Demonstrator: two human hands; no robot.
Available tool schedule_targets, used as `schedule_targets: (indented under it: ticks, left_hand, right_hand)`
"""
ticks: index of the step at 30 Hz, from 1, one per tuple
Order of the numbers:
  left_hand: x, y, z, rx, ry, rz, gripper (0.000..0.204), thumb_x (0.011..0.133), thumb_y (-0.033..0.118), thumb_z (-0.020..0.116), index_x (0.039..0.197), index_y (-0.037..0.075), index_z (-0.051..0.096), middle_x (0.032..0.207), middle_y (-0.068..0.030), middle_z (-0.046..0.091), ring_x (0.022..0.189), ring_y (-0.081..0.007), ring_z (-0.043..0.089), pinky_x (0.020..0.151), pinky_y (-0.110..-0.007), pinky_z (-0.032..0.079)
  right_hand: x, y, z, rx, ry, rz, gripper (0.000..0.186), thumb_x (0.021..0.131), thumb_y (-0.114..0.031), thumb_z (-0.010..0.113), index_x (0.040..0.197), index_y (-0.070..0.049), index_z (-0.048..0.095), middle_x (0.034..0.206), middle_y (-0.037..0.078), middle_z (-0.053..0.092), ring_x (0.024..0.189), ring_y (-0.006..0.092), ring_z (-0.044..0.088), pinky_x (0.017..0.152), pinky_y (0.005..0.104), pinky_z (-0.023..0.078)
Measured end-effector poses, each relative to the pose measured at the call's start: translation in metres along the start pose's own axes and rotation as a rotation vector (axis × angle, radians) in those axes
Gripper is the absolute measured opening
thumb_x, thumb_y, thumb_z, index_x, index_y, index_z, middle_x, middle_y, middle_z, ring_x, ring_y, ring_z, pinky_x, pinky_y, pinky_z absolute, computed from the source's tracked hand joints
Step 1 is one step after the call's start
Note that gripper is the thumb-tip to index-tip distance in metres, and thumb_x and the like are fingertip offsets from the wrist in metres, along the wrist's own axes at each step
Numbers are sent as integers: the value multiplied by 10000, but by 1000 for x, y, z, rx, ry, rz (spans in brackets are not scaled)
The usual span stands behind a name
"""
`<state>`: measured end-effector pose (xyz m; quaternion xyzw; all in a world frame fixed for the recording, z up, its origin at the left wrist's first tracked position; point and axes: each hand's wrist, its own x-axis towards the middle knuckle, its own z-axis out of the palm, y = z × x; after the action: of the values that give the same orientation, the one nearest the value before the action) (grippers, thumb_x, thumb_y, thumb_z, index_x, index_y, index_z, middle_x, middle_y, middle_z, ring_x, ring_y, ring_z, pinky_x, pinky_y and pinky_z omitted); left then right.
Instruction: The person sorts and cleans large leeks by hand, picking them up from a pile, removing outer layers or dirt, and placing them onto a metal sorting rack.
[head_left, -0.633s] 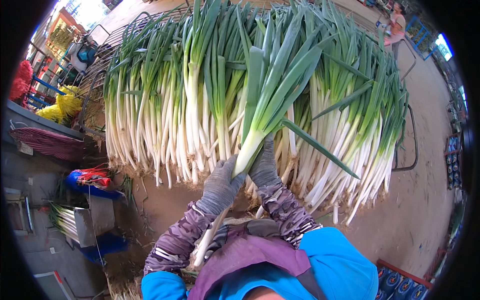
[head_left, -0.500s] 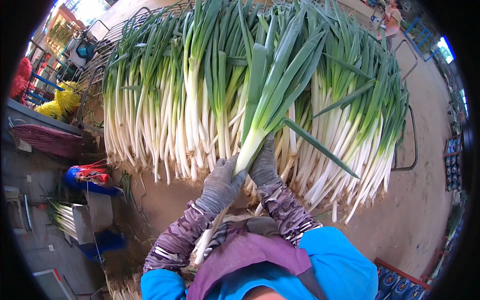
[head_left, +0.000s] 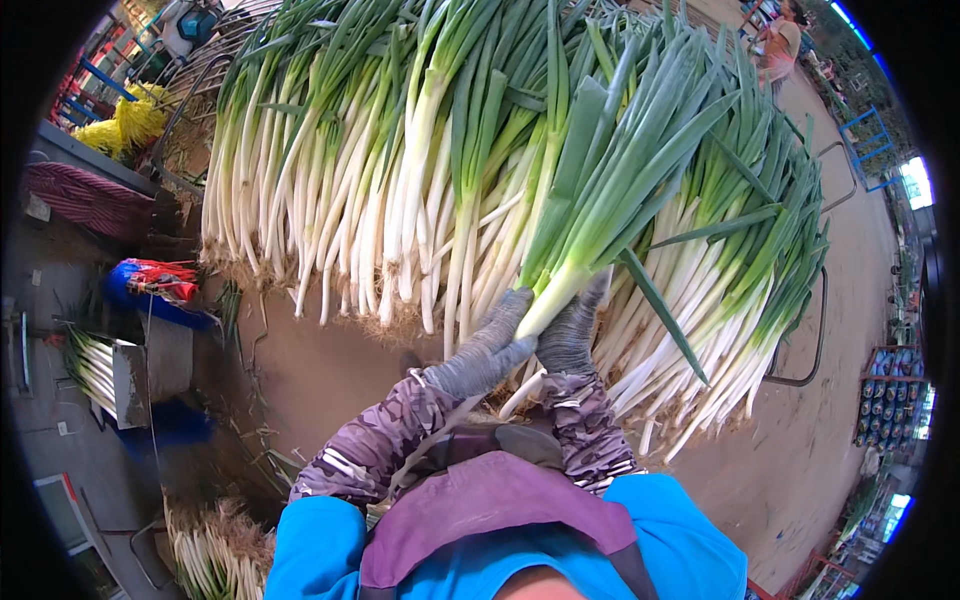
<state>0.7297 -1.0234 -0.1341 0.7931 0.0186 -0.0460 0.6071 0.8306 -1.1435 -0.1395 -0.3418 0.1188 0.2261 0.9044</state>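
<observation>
A thick green onion (head_left: 556, 298) with a white shank and a broad fan of green leaves slants up and to the right in front of me. My left hand (head_left: 488, 342), in a grey knit glove, is closed round the lower shank. My right hand (head_left: 570, 328), gloved alike, grips the shank from its right side, with its fingers partly hidden behind it. A pale, thin strip runs down from my left hand along the left forearm. Beyond both hands lies a wide pile of green onions (head_left: 330, 190), roots toward me and leaves away.
A metal rack (head_left: 822, 330) shows at the pile's right edge. On the left are a blue and red bundle (head_left: 165, 290), a box with green onions (head_left: 130, 385) and a purple woven sack (head_left: 85, 195). More onions (head_left: 215, 550) lie at lower left. A person (head_left: 778, 45) stands far right.
The view has shifted, and the held green onion and both hands now appear farther right. The onion leans more to the right. Its pale lower end beside my left forearm shows less now.
</observation>
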Motion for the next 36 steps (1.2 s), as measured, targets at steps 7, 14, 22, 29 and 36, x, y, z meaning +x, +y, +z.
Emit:
schedule_targets:
  ticks: [7,14,22,29,36]
  left_hand:
    - [10,6,9,94,27,-11,833,967,442,574,1566,24,173,1605,-236,210,1506,-365,152,1218,-407,148]
    - [71,-99,-25,65,630,-291,670,982,302,591,1492,-28,310,1497,-258,393,1423,-372,344,1179,-407,285]
    - [142,-108,-65,636,503,-549,516,875,296,680,1303,61,510,1184,-207,623,1137,-403,592,969,-505,473]
    - [144,-39,-124,296,622,57,463,892,235,713,1253,8,533,1070,-196,634,972,-329,654,865,-414,538]
    - [101,152,-192,165,512,346,423,879,141,756,1225,-24,577,1067,-134,676,920,-177,655,829,-297,545]
  right_hand:
    - [-4,-13,15,-27,-109,75,743,920,-611,587,1423,-88,425,1231,145,580,1079,325,611,942,468,527]
    - [-7,-20,23,12,-102,-19,725,891,-608,622,1393,-112,460,1238,138,593,1112,345,615,919,557,538]
    - [-14,-28,27,-96,-74,-72,772,867,-622,651,1390,-84,467,1205,147,607,1087,322,626,932,512,541]
    - [-7,-22,28,-13,-56,23,751,863,-612,670,1355,-75,488,1142,138,614,1020,286,634,899,449,548]
    - [20,1,13,47,-1,102,694,854,-618,669,1278,-91,509,1015,115,609,917,292,664,784,462,595]
